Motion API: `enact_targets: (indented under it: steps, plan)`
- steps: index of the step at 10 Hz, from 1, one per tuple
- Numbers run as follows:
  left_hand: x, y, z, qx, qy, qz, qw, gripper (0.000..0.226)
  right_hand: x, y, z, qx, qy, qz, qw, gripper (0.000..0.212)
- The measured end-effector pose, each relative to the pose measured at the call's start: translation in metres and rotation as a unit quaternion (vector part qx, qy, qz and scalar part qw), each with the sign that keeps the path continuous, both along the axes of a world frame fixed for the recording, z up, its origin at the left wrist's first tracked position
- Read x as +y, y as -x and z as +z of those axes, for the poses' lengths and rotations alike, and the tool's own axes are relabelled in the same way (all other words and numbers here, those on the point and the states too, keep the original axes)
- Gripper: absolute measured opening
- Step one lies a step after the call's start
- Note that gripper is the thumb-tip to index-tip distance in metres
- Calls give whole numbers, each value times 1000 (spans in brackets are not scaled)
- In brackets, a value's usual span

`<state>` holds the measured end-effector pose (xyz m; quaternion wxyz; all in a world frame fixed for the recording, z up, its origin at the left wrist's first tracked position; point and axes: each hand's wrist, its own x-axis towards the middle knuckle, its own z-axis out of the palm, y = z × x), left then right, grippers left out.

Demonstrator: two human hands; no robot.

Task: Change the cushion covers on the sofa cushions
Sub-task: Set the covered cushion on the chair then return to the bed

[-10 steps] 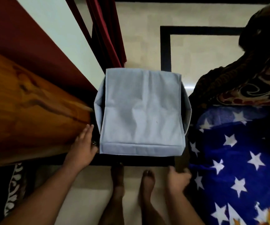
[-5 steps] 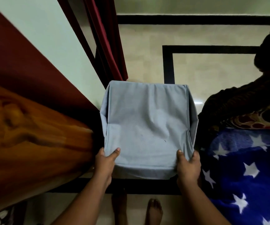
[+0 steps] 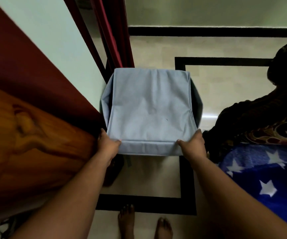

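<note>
Grey-blue fabric fills the middle of our view: the cushion [image 3: 149, 111], in its pale cover, is up off the floor [image 3: 225, 87] and held out in front of us, where a second ago it sat low with our hands only coming toward its near corners. Half a second ago we had just taken hold; now it is raised and level, so we judge this cushion is covered and ready to go back on the sofa.

Our left hand [image 3: 108, 144] pinches the near left corner, thumb on top of the seam and fingers curled underneath, out of sight. Our right hand [image 3: 192, 144] pinches the near right corner the same way.

Beside us stand a wooden panel [image 3: 35, 138], a maroon curtain [image 3: 115, 37] and a star-print blanket [image 3: 263, 178].
</note>
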<state>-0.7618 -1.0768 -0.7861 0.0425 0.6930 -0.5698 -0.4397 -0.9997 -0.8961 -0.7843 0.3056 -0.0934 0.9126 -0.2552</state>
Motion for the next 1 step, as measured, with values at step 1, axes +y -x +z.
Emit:
enact_targets:
  steps: [1]
  plan:
    - [31, -16, 26, 56, 5, -1, 998, 99, 20, -33, 25, 20, 64, 45, 997, 98]
